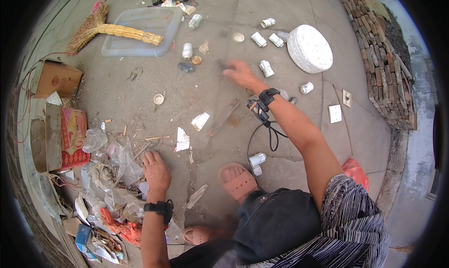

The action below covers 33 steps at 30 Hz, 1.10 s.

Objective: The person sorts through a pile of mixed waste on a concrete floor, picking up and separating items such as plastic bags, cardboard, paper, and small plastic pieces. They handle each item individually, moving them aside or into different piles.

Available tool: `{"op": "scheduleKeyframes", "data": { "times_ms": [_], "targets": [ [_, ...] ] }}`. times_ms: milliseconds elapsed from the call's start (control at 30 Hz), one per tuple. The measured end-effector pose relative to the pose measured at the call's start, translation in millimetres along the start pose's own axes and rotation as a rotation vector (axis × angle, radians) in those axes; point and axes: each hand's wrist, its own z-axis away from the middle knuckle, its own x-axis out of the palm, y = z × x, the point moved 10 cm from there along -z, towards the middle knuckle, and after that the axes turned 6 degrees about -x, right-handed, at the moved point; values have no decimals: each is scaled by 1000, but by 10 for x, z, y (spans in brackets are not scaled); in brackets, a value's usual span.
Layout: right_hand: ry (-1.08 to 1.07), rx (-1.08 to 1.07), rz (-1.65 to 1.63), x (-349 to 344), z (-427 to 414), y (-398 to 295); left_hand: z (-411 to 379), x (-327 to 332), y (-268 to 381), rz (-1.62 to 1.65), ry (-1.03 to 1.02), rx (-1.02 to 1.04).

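Note:
My left hand (156, 173) is palm down at the right edge of a heap of crumpled clear plastic bags (128, 168). Its fingertips curl downward beside a thin dark loop of wire or cord (151, 145), and what lies under them is hidden. Farther out over the concrete floor, my right hand (242, 73) is blurred by motion. A small dark smudge shows at its fingertips; whether it is held cannot be made out. White plastic pipe fittings (266, 68) lie to its right. Left of it are another fitting (187, 51) and a dark oval object (186, 67).
A straw hand broom (129, 33) rests across a translucent plastic lid (165, 46). At right are a round white tub-like object (310, 48), wall plates (335, 113) and stacked bricks (380, 57). Cardboard boxes (58, 79) line the left. A black cord (248, 141) hangs near my sandal (238, 183).

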Motion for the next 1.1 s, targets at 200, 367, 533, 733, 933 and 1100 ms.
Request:
{"op": "scheduleKeyframes", "data": {
  "times_ms": [200, 367, 533, 733, 933, 1100],
  "targets": [
    [-73, 40, -526, 39, 54, -88, 10, -14, 6, 2, 23, 9],
    [53, -195, -32, -140, 32, -141, 32, -16, -3, 13, 29, 23],
    [-4, -377, 487, -11, 167, -36, 30, 4, -14, 5, 16, 10],
    [87, -76, 227, -119, 137, 218, 24, 35, -17, -16, 22, 2],
    [-53, 5, 442, -13, 29, -5, 23, 28, 4, -16, -7, -5],
    [183, -157, 416, -26, 57, -277, 29, 28, 1, -8, -5, 8]
  ]
}}
